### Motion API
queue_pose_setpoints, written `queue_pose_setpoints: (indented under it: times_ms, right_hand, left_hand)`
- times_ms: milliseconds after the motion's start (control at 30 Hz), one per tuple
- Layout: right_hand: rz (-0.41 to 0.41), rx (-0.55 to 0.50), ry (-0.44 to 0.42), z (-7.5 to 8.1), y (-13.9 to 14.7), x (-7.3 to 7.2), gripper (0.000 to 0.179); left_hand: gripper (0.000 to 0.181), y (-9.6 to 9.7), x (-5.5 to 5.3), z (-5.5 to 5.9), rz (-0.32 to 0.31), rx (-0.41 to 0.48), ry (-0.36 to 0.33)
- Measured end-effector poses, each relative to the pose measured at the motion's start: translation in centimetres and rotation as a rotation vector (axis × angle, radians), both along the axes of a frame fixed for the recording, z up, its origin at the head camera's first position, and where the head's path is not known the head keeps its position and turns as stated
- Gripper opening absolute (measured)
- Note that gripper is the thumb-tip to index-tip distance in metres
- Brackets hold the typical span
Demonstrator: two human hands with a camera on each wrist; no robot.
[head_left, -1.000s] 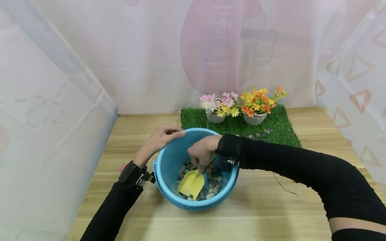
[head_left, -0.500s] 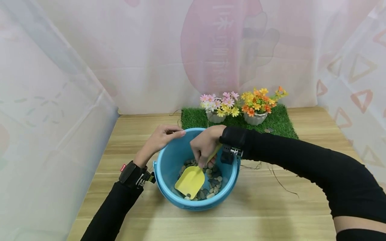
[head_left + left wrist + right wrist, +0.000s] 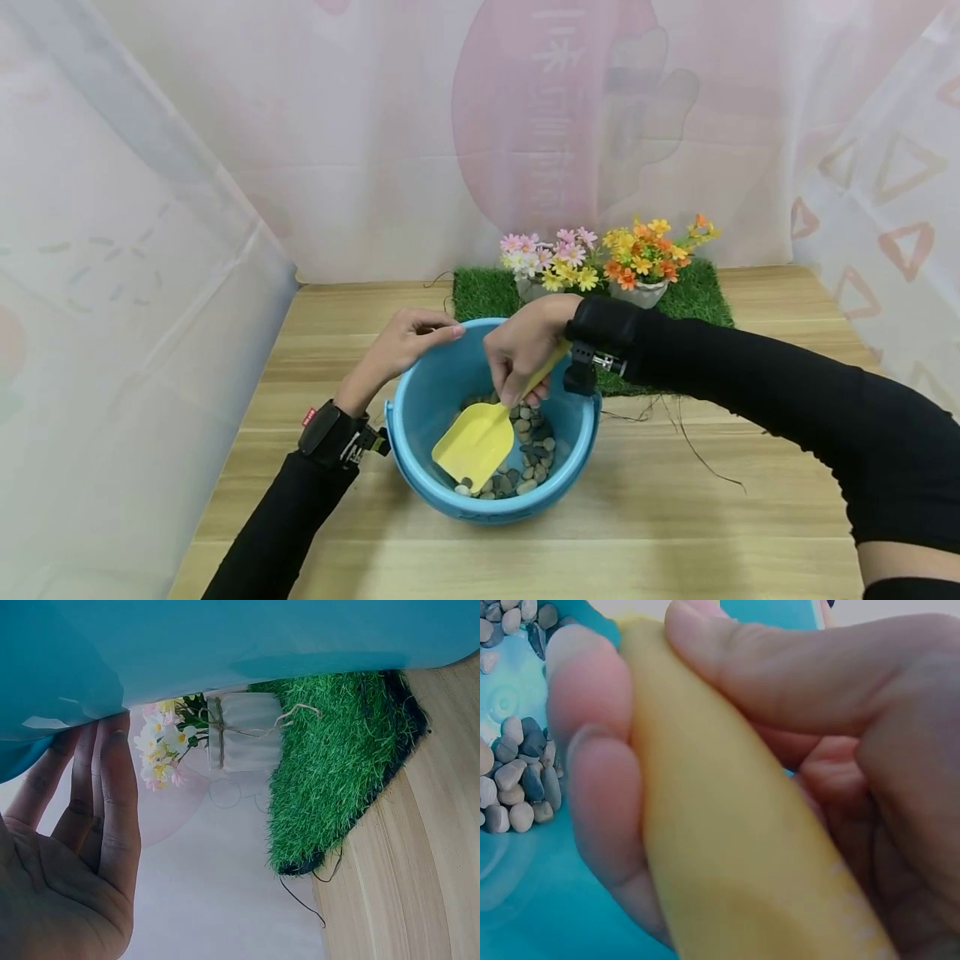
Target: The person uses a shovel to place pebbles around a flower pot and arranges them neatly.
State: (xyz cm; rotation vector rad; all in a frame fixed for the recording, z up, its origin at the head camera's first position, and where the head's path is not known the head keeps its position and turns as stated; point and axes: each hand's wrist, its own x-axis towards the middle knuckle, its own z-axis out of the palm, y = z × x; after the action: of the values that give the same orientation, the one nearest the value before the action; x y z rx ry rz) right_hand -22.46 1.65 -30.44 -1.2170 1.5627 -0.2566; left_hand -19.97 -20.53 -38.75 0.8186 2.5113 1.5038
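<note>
A blue bucket stands on the wooden table, with grey and tan pebbles scattered over its bottom. Its rim is held by my left hand at the back left; the left wrist view shows fingers reaching the outer side, tips against the plastic. My right hand is above the bucket's interior and grips the handle of a yellow toy shovel, thumb and fingers wrapped about it. The blade tilts down to the front left, its lower edge among pebbles near the wall. No pebbles show on the blade's visible face.
Behind the bucket lies a green artificial grass mat bearing pots of pink and yellow flowers and orange and yellow flowers. Loose dark strands lie on the wooden table. Printed cloth surrounds the table's back and sides.
My right hand has risen and moved slightly right and back. The shovel blade has shifted a little left and tilted, showing more of the handle. The left hand and bucket have barely moved.
</note>
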Motion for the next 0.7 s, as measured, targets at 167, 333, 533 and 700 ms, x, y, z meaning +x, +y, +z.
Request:
queue_pose_setpoints:
  times_ms: [167,333,533,700]
  right_hand:
    - [-0.012,0.000,-0.033,-0.1,0.5,0.1,0.021]
    - [-0.014,-0.001,-0.046,-0.2,0.5,0.3,0.021]
    - [0.010,-0.032,-0.085,-0.1,0.8,0.1,0.023]
    - [0.037,-0.101,-0.131,0.2,1.6,-0.2,0.026]
  left_hand:
    - [0.021,0.2,0.0,-0.1,0.000,0.005,0.004]
    - [0.020,0.2,0.0,-0.1,0.010,-0.008,0.013]
    - [0.021,0.2,0.0,-0.1,0.009,0.000,0.001]
    - [0.019,0.2,0.0,-0.1,0.016,-0.003,0.015]
